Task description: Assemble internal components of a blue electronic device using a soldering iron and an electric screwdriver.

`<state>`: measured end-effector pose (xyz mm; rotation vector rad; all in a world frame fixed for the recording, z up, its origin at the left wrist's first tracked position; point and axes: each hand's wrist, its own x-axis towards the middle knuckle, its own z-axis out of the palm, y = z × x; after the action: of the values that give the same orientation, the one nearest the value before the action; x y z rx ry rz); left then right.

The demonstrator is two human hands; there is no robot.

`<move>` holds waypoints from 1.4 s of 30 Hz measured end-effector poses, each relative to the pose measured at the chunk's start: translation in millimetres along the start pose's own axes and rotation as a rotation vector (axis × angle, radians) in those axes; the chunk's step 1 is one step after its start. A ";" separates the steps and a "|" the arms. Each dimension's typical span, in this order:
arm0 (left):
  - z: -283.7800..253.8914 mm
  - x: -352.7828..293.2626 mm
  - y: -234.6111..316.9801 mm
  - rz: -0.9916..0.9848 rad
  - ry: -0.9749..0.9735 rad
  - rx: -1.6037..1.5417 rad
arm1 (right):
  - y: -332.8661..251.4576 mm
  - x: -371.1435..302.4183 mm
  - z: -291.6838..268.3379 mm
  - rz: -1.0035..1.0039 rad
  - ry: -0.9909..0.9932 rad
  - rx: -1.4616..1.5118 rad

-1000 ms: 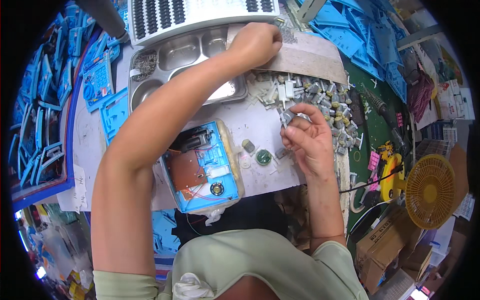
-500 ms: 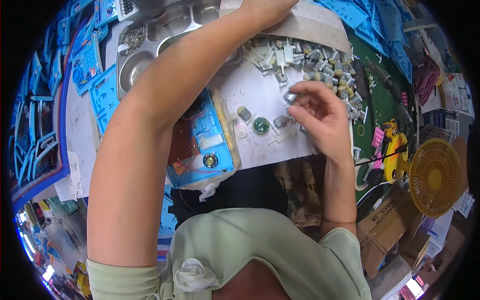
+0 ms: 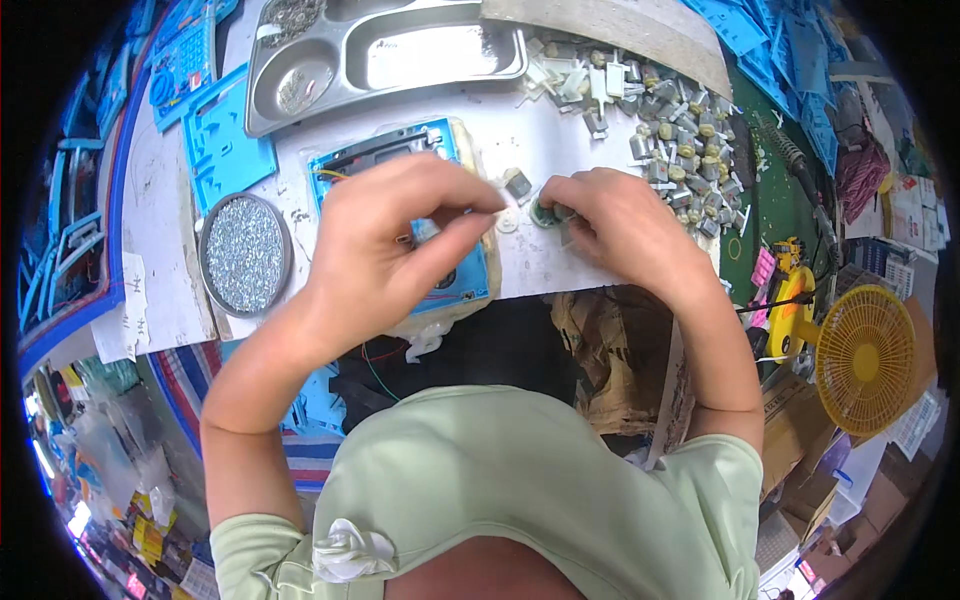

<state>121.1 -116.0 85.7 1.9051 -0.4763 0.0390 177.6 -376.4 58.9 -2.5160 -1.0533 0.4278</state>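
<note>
Above the blue plastic case point(image 3: 474, 268), which has wiring and parts inside, my left hand point(image 3: 385, 235) is closed in a pinch, with a small whitish piece at its fingertips. My right hand point(image 3: 635, 225) has its fingers bent down at the small round green dish point(image 3: 543, 214). They close on what appears to be a small silver motor, mostly hidden by the fingers. Just left of the dish lie a loose motor point(image 3: 517, 183) and a white plastic disc point(image 3: 507, 220).
A pile of small motors point(image 3: 690, 150) with white fittings spreads at the right, behind it a board point(image 3: 620, 35). A metal compartment tray point(image 3: 340, 100) stands at the back. Left are a round dish of tiny metal screws point(image 3: 243, 255) and a blue panel point(image 3: 228, 140). A yellow fan point(image 3: 866, 360) stands right.
My left arm has drawn back from the far side, and its hand is now pinched over the blue case. My right hand has moved from beside the motor pile to the green dish.
</note>
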 end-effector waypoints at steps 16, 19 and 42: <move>28.7 -80.0 -20.2 -0.222 0.278 -0.183 | -62.9 1.2 29.8 0.167 0.002 1.419; 23.7 -81.2 -14.3 -0.264 0.222 -0.205 | -62.2 8.1 32.7 0.150 -0.047 1.451; 15.3 -83.9 -25.8 0.127 0.224 0.213 | -81.1 14.8 26.1 -0.135 0.291 0.664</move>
<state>49.9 -96.3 35.9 2.0457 -0.4534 0.3963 127.1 -307.2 70.7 -1.8388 -0.7928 0.2959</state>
